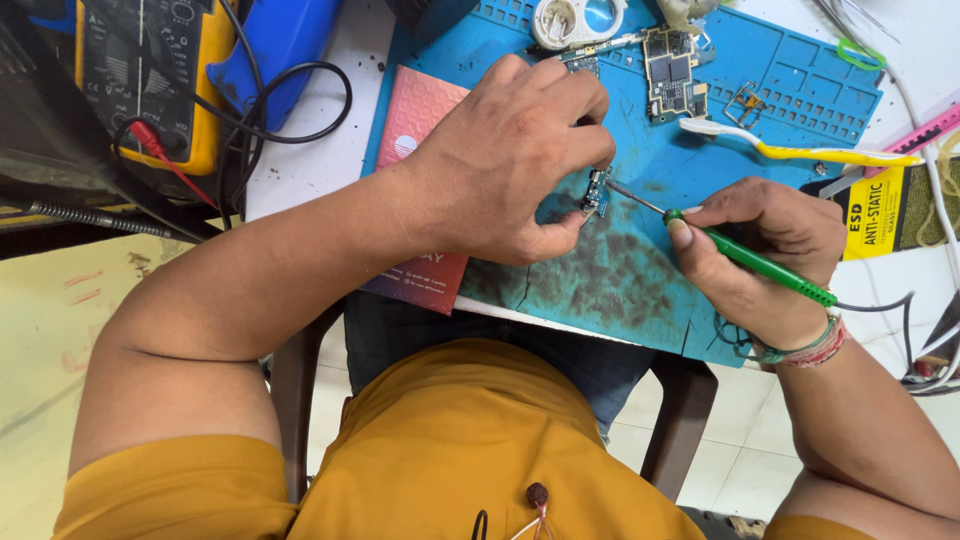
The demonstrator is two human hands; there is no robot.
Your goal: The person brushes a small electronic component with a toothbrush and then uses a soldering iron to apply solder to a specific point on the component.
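Here, nearest the body, the right hand [765, 255] pinches a slim green-handled soldering iron [745, 258] like a pen, its metal tip touching a small blue circuit board [596, 190]. The left hand [515, 160] curls over that board, thumb and fingertips pressing it down on the worn, stained blue silicone work mat [640, 280] that covers the white counter [320, 150]. Beside the left wrist a pink card booklet [415, 120] lies half under the arm. Farther off on the mat rest a larger bare circuit board [672, 72] and a yellow-and-white toothbrush [800, 150]. At the far left sits a yellow multimeter [150, 80].
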